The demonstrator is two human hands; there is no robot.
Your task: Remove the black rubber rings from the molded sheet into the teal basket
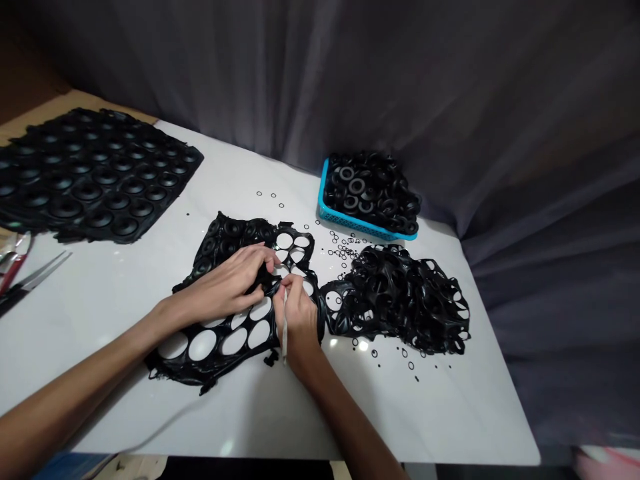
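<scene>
A black rubber sheet (220, 370), punched with rows of round holes, lies under both my hands; its far left part still carries moulded rings. My left hand (233, 277) rests across the sheet with thumb and fingers apart, the fingertips near the holes. My right hand (300, 317) is closed on a thin pale stick-like tool (285, 330), whose handle points toward me. Its fingertips touch the sheet just right of my left hand, and the tool's tip is hidden. Small thin black rings (345, 250) lie scattered to the right.
A blue basket (367, 228) heaped with black rubber rings stands at the back. A crumpled pile of holed rubber sheet (410, 297) lies right. Far left are a large uncut ring sheet (105, 177), tweezers (43, 273) and a red-handled tool (15, 263). Dark curtain (400, 73) hangs behind the white table (450, 420).
</scene>
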